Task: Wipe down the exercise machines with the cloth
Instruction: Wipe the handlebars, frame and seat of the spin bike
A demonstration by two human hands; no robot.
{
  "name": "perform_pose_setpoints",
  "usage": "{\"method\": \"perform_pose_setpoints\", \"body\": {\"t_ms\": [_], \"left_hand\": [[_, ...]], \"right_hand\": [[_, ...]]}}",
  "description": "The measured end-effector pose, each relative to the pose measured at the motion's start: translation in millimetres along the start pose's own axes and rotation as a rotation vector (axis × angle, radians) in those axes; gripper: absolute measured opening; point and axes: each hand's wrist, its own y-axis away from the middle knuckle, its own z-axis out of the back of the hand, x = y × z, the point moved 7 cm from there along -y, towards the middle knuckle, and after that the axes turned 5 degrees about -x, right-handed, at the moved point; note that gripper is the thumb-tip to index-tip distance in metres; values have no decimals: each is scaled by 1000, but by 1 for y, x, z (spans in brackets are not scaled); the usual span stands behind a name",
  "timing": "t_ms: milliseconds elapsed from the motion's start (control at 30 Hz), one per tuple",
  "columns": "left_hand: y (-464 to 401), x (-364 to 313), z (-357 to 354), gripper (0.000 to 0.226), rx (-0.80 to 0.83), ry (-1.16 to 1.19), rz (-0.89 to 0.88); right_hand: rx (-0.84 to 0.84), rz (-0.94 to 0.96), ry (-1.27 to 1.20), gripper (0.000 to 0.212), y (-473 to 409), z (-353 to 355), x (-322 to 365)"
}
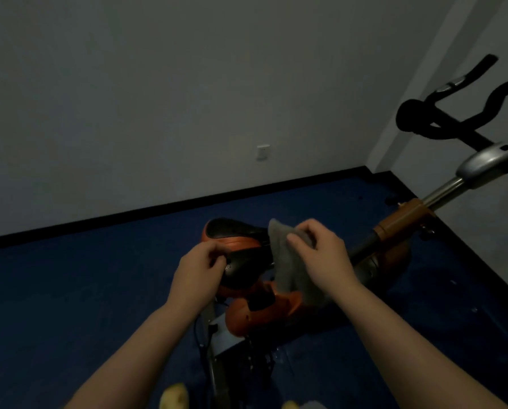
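Observation:
An orange and black exercise bike (pixel 264 308) stands on the blue floor below me. Its black and orange saddle (pixel 235 234) is at centre. My left hand (pixel 199 270) pinches the near tip of the saddle. My right hand (pixel 320 255) holds a grey cloth (pixel 288 267) that hangs down just right of the saddle, over the frame. The bike's black handlebars (pixel 453 113) rise at the upper right on a silver post (pixel 444 190).
A white wall with a socket (pixel 263 152) runs behind the bike, with a black skirting (pixel 158 211) along the blue floor (pixel 69 290). The room corner is at the right. Yellowish shoe tips (pixel 174 397) show at the bottom edge.

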Motion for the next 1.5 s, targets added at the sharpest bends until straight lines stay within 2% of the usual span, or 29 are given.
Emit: {"method": "perform_pose_setpoints", "body": {"t_ms": [100,133,167,267,300,367,467,500,600,667,733,833,900,1000,1067,1133,1233,1300,1367,1433,1500], "left_hand": [[-20,9,9,18,56,-38,-38],[-25,13,13,17,72,-40,-47],[-30,17,17,18,85,-32,-52],[-43,30,29,21,115,0,-65],[-46,34,32,22,129,1,-75],[-51,41,37,26,153,4,-94],[-57,44,35,29,184,27,-132],[-56,42,31,30,201,37,-154],[-51,32,17,31,263,53,-276],[-48,32,11,29,282,61,-339],[-49,37,9,29,278,96,-350],[-48,42,8,30,273,117,-387],[-47,44,10,30,270,133,-421],[-51,49,14,29,275,137,-447],[-54,51,15,27,291,123,-467],[-55,50,15,29,315,112,-488],[-54,51,14,30,360,136,-484],[-54,54,15,33,375,142,-478],[-55,57,14,34,382,131,-483],[-56,57,11,34,393,134,-478],[-54,53,9,33,393,162,-479]], "right_hand": [[-162,61,55,9,-5,-5,28],[-161,78,71,9,-4,-17,36],[-122,86,91,8,-2,-35,43],[142,-6,170,15,16,-101,41],[160,-39,163,18,23,-110,37],[28,-72,144,21,27,-100,34],[-242,65,286,21,19,-82,39],[-227,126,327,24,13,-89,42],[-4,201,411,41,8,-141,35],[-13,158,434,45,5,-153,26],[-113,70,445,49,3,-149,19],[-329,-197,434,64,18,-144,12],[-375,-309,464,70,39,-158,17],[-217,-217,617,71,34,-166,25],[-140,-140,601,68,17,-153,19],[-161,-197,539,60,10,-141,8],[-334,-406,461,56,30,-150,8],[-326,-359,551,64,37,-167,24],[-235,-224,594,67,28,-165,26],[-163,-156,501,61,17,-147,12],[-237,-191,316,49,18,-134,-4]]}}
